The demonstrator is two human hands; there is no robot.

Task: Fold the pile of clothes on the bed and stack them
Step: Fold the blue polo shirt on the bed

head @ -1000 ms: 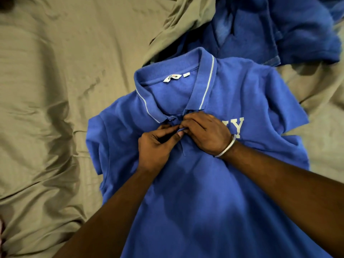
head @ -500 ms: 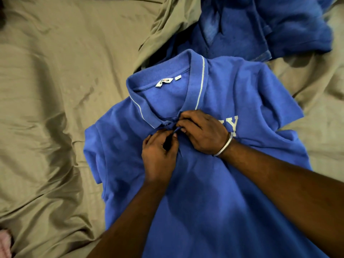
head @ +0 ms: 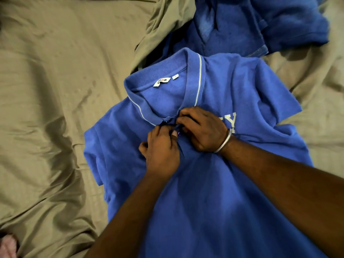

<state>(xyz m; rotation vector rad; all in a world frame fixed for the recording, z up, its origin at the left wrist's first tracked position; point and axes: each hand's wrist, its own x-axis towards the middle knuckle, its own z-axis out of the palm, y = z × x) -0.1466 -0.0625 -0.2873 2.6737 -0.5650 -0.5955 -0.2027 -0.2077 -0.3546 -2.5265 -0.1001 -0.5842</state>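
Note:
A blue polo shirt (head: 214,192) lies front-up on the bed, its white-trimmed collar (head: 193,81) pointing away from me. My left hand (head: 162,151) and my right hand (head: 202,129) meet at the button placket just below the collar. Both pinch the placket fabric between fingertips and thumb. A silver bangle sits on my right wrist. White letters on the chest are partly hidden by my right hand. A crumpled heap of darker blue clothes (head: 260,25) lies behind the collar.
An olive-tan bedsheet (head: 55,108), wrinkled, covers the bed on the left and right of the shirt. A fold of it rises by the heap at the top centre. A bit of pink fabric (head: 7,246) shows at the bottom left corner.
My left hand has closed tighter onto the placket and my fingertips have shifted slightly. The shirt has stayed where it was.

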